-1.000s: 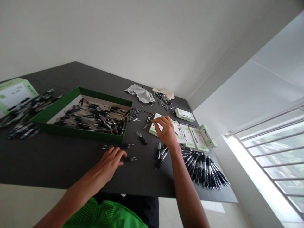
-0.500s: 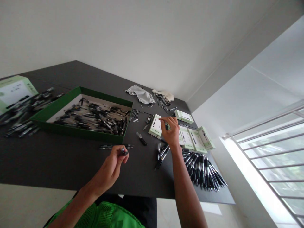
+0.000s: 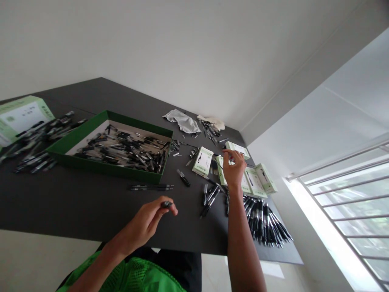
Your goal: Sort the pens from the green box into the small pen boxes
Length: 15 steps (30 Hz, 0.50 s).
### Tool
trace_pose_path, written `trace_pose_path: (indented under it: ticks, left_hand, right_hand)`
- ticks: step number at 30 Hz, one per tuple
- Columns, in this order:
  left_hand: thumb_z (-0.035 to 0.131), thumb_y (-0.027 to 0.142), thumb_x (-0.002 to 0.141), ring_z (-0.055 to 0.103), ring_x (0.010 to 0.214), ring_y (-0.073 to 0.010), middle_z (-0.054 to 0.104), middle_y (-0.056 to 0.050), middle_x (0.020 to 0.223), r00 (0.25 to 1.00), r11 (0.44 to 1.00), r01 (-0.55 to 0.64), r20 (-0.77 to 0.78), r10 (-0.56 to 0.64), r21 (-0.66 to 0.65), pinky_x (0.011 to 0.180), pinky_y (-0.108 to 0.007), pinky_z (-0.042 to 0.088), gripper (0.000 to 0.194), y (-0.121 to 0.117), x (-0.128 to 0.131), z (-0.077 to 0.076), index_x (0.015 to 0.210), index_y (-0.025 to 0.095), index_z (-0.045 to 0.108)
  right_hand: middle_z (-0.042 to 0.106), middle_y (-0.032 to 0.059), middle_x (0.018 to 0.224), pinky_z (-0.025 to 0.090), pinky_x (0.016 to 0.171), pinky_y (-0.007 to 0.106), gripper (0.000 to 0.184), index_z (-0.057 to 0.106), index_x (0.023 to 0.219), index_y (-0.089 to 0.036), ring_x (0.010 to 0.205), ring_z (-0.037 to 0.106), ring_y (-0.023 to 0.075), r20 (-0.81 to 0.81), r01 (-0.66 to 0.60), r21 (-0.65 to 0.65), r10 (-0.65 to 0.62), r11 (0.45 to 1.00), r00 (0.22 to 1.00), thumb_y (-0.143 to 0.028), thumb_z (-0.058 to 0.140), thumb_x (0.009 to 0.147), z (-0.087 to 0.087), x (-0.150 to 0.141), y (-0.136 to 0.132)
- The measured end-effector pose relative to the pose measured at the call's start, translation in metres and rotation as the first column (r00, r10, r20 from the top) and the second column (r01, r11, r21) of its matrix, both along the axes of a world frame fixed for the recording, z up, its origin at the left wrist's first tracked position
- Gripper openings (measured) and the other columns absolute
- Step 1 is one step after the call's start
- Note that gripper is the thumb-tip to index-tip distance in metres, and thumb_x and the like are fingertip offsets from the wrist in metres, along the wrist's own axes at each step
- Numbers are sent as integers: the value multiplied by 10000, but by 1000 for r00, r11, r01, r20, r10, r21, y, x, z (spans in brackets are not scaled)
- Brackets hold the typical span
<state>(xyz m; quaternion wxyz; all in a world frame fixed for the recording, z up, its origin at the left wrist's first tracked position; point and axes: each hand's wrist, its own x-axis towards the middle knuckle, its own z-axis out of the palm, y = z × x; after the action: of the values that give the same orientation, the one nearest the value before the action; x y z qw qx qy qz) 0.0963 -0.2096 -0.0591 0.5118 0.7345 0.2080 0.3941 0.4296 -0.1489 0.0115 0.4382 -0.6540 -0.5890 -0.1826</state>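
My left hand (image 3: 153,217) hovers over the near side of the dark table, closed on a pen (image 3: 166,204) seen nearly end-on. My right hand (image 3: 235,169) is above the pale green pen boxes at the right, its fingers curved, with a gap between thumb and index finger; no object shows in that gap. Left of this hand stands a white-and-green box (image 3: 203,161). Opened box panels (image 3: 256,182) lie partly hidden behind the hand and wrist. Beside the right forearm, many black pens (image 3: 263,221) are fanned out.
A green tray (image 3: 106,167) full of loose pens sits left of centre. Two or so pens (image 3: 152,187) lie before it, and a single capped pen (image 3: 183,177) nearby. Farther back are a grey cloth (image 3: 184,121) and a cream cloth (image 3: 215,121). More pens (image 3: 39,138) heap at left.
My right hand has moved right, off the white-and-green box, which now shows fully. My left hand has shifted right and slightly nearer me, still with the pen. The view has turned slightly.
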Motion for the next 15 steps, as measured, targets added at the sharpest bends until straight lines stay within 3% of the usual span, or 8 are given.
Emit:
trace_pose_path:
  ticks: [2, 4, 7, 9, 12, 15]
  left_hand:
    - [377, 292, 1125, 712, 947, -171, 722, -51, 968, 1000, 1000, 15, -9, -15, -10, 924, -277, 522, 232, -1, 1, 1, 1037, 217, 578]
    - [357, 283, 1127, 703, 916, -166, 709, -46, 948, 1000, 1000, 7, -14, -7, 6, 907, -281, 523, 226, -2, 2, 3, 1027, 222, 549]
    - [328, 259, 1130, 696, 956, -163, 699, -48, 990, 999, 997, -40, -14, 41, 66, 919, -285, 519, 210, -2, 5, 6, 1050, 233, 520]
    - [299, 252, 1132, 695, 1003, -171, 696, -57, 1032, 997, 994, -69, 24, 68, 81, 941, -302, 525, 206, -2, 6, 6, 1064, 239, 493]
    - [280, 239, 1132, 696, 1034, -177, 695, -59, 1051, 996, 994, -76, 50, 73, 79, 956, -321, 535, 204, -3, 5, 4, 1073, 242, 475]
    - [279, 229, 1131, 697, 1033, -175, 699, -56, 1053, 997, 995, -59, 50, 54, 86, 959, -324, 535, 209, -4, 4, 2, 1083, 242, 482]
  right_hand:
    - [753, 63, 912, 456, 876, 352, 265, 766, 941, -187, 852, 599, 224, 1, 71, -41, -71, 997, 997, -250, 509, 958, 1, 6, -1]
    - [768, 76, 974, 459, 900, 345, 299, 775, 997, -174, 859, 619, 220, 13, 141, -184, -141, 973, 990, -256, 489, 967, 2, 9, -3]
    - [786, 74, 1087, 475, 892, 313, 354, 778, 1145, -196, 913, 678, 210, 51, 221, -522, -229, 824, 972, -278, 466, 1000, 1, 8, -5]
    - [801, 67, 1056, 490, 840, 297, 322, 806, 1115, -229, 945, 708, 220, 74, 232, -663, -246, 712, 966, -311, 521, 989, -3, 4, -6]
    - [807, 65, 959, 501, 798, 286, 221, 844, 985, -255, 947, 731, 235, 97, 237, -743, -249, 626, 964, -335, 647, 923, -10, -2, -5]
    - [804, 76, 1011, 515, 823, 303, 214, 843, 1023, -281, 1000, 735, 248, 130, 278, -774, -286, 570, 949, -351, 670, 918, -16, -7, -2]
